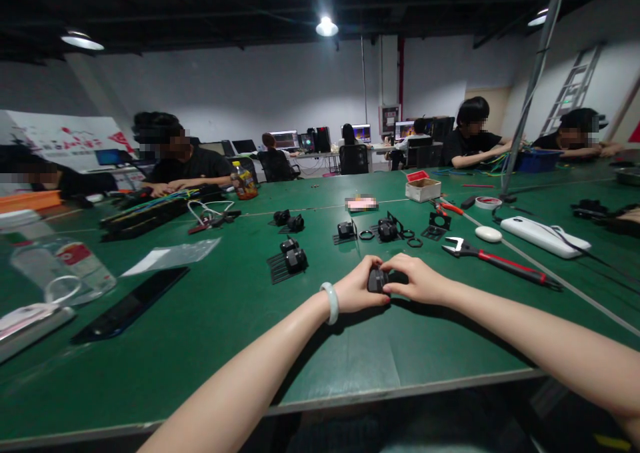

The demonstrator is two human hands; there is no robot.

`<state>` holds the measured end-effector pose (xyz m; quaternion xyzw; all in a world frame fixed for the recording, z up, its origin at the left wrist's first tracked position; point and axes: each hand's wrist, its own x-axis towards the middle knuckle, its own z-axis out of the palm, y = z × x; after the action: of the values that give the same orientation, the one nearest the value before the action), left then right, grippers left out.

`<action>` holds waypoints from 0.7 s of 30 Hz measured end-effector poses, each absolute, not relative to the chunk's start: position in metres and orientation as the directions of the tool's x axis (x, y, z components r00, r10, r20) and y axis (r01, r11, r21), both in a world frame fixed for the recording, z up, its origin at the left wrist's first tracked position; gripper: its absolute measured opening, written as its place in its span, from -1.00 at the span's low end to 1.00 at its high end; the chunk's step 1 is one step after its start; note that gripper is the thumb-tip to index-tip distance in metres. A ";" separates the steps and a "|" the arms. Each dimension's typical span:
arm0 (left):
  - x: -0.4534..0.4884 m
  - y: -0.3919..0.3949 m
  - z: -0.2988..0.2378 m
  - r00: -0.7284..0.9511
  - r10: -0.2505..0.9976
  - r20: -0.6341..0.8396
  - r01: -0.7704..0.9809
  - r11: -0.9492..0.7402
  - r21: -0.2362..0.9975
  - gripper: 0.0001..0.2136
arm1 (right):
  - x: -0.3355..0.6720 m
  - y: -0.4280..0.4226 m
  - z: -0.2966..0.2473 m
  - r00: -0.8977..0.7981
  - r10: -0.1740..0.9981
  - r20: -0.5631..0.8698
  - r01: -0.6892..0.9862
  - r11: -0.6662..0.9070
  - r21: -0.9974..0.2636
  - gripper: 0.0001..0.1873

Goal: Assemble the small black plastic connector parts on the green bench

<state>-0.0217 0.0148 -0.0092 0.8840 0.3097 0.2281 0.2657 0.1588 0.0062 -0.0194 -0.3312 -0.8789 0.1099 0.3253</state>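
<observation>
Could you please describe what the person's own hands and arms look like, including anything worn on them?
Both forearms are bare, with no sleeves in view. The left hand is ungloved, with a smooth, rounded, pale greenish-white bangle at its wrist. The right hand is also ungloved, with no bracelet visible.

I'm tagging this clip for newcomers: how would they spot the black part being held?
On the green table, find the left hand, with a pale bangle at its wrist, and the right hand beside it. The black part is between their fingers. Similar black pieces lie on the tabletop beyond; this one alone is in those hands.
</observation>
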 end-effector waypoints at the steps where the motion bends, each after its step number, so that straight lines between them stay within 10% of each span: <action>1: -0.022 0.015 -0.009 0.703 0.670 0.238 0.428 -0.666 0.610 -0.51 | 0.159 0.006 -0.020 -0.569 0.654 0.499 0.510 0.757 -0.409 -0.66; 21: -0.022 0.017 -0.012 0.700 0.668 0.252 0.423 -0.672 0.607 -0.50 | 0.160 0.006 -0.019 -0.574 0.651 0.496 0.518 0.758 -0.396 -0.68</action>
<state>-0.0217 0.0169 -0.0121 0.8840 0.3087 0.2338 0.2618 0.1595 0.0057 -0.0195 -0.3317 -0.8811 0.1040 0.3205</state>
